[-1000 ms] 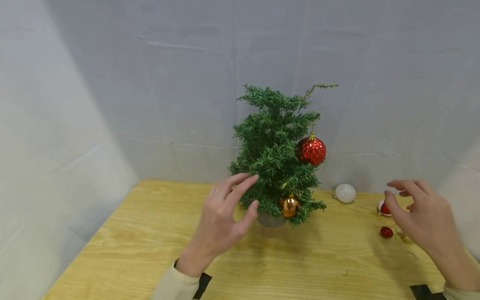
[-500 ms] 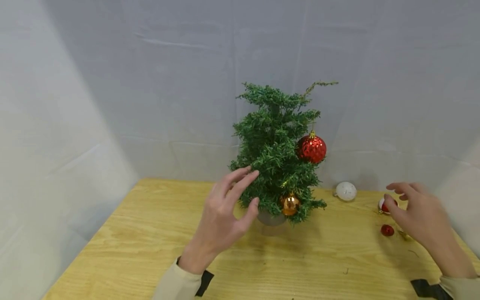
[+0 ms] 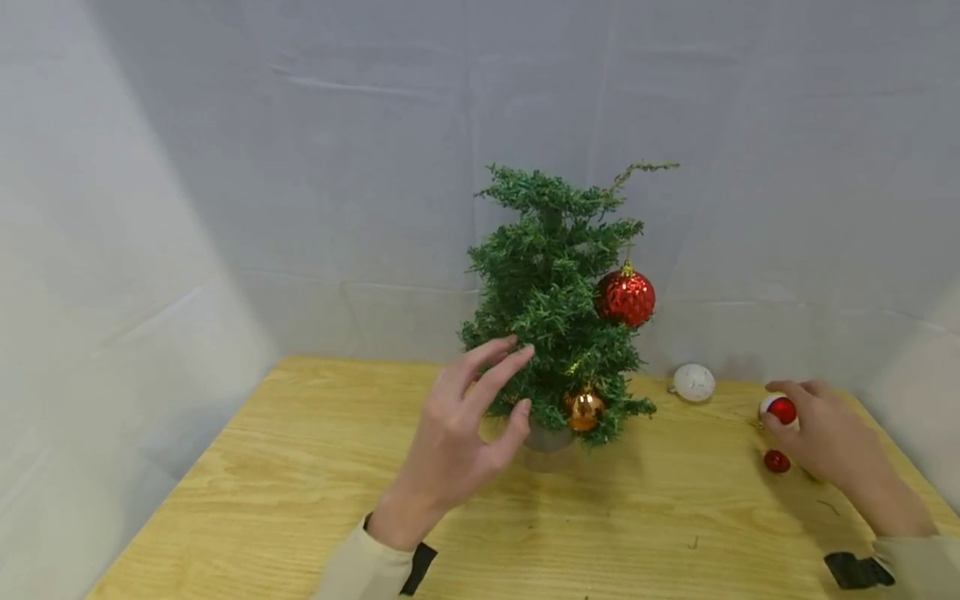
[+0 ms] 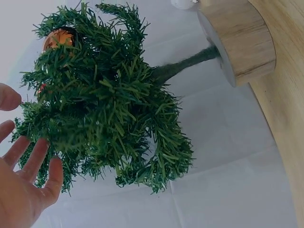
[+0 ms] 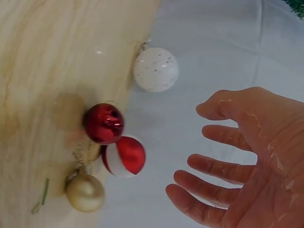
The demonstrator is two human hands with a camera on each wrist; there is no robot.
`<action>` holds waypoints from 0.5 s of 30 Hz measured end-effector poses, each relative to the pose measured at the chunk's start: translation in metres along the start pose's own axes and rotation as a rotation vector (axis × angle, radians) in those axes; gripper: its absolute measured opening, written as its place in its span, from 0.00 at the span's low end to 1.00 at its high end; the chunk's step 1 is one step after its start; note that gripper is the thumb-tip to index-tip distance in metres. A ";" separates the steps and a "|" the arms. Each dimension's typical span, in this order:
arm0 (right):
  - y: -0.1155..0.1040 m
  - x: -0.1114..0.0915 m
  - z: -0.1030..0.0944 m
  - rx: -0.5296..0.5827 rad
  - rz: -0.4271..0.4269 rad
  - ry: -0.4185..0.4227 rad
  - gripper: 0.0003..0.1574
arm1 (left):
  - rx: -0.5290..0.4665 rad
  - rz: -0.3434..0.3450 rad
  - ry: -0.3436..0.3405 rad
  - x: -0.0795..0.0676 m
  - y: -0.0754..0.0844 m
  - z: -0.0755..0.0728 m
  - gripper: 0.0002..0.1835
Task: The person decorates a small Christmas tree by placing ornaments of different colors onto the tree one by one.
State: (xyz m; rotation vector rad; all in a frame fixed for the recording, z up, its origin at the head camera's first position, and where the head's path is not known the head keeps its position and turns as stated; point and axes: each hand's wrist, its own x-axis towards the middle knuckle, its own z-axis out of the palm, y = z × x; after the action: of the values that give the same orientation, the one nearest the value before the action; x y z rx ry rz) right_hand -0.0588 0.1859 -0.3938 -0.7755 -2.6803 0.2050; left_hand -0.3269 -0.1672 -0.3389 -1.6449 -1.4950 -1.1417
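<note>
A small artificial Christmas tree stands on a round wooden base. From its right side hang a shiny red bauble and, lower down, a copper-coloured bauble. My left hand is beside the lower left branches, fingers spread and bent slightly, holding nothing. Over at the right, my right hand hovers by a red-and-white bauble, overlapping it in the head view. The right wrist view shows its fingers parted with nothing between them. Close by lies a small dark red bauble.
A white speckled bauble lies near the table's back edge. A gold bauble rests beside the red ones, mostly hidden by my right hand in the head view. Behind the wooden table hangs a pale sheet.
My right hand has come down and slightly left towards the red-and-white bauble. My left hand has shifted a little to the right, its fingers still spread by the tree.
</note>
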 end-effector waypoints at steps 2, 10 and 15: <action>0.003 0.000 0.002 0.000 0.011 -0.015 0.30 | 0.012 0.008 0.006 0.001 0.002 0.001 0.25; 0.010 0.003 0.011 -0.033 0.006 -0.030 0.31 | 0.078 0.062 0.011 0.006 0.013 0.007 0.26; 0.015 0.005 0.014 -0.024 0.022 -0.023 0.32 | 0.085 0.090 0.000 0.007 0.020 0.012 0.26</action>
State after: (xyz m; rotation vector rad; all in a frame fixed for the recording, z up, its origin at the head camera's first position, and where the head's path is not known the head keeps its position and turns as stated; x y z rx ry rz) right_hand -0.0607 0.2005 -0.4092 -0.8154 -2.7010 0.1891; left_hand -0.3056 -0.1564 -0.3358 -1.6375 -1.4347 -1.0157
